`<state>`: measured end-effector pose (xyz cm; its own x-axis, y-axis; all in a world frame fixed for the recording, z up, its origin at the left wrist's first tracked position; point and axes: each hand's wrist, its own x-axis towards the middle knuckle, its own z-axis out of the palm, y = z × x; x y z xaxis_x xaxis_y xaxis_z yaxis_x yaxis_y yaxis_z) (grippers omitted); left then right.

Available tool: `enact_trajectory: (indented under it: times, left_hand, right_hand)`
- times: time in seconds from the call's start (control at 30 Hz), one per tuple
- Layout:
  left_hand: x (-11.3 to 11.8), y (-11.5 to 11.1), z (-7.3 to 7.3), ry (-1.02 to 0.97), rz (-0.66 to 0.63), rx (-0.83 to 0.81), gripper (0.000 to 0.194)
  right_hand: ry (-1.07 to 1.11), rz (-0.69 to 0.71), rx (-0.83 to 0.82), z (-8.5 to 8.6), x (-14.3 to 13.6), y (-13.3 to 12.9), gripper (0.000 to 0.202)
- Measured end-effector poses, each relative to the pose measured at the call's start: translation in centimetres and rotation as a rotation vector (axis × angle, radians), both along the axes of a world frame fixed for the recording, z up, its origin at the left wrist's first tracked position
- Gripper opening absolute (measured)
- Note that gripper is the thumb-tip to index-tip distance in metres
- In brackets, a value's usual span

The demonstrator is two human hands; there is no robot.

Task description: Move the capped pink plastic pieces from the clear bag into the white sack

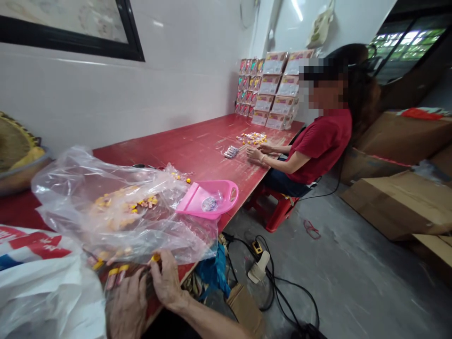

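Observation:
My right hand (167, 280) is closed on a small yellow-capped tube (155, 258) near the table's front edge. Beside it my left hand (127, 303) lies back upward, its fingers low over the red tabletop. Two pinkish tubes with yellow caps (116, 277) lie against the far side of the left hand, which partly covers them. Just beyond both hands spreads a large clear plastic bag (106, 216) with many more yellow-capped tubes (144, 203) in it.
A pink scoop (212, 200) rests at the bag's right. Left is a white printed sack (45, 292). Farther along the red table (183, 146), a seated co-worker (325, 136) handles similar tubes before stacked packs (271, 89). Cables (275, 282) and cardboard boxes (399, 202) lie right.

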<state>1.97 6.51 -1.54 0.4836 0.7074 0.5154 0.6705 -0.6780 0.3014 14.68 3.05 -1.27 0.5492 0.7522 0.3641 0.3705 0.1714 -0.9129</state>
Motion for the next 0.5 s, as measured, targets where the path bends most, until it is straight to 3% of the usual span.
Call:
enact_trajectory:
  times: [0.1,0.2,0.33,0.5]
  left_hand:
    - [0.6,0.2,0.2,-0.02,0.096,-0.045,0.043]
    - [-0.1,0.4,0.8,-0.038,0.187,-0.121,0.037]
    - [-1.1,1.4,1.5,-0.177,0.144,-0.318,0.035]
    - [-0.3,2.1,3.1,-0.502,0.379,-0.65,0.057]
  right_hand:
    - [0.063,-0.032,0.01,0.4,0.1,-0.3,0.027]
    - [-0.051,-0.056,-0.01,0.3,0.1,-0.4,0.026]
    - [-0.245,0.017,-0.066,0.1,-0.3,-0.2,0.017]
    - [-0.073,0.044,-0.029,0.8,-0.4,-0.3,0.026]
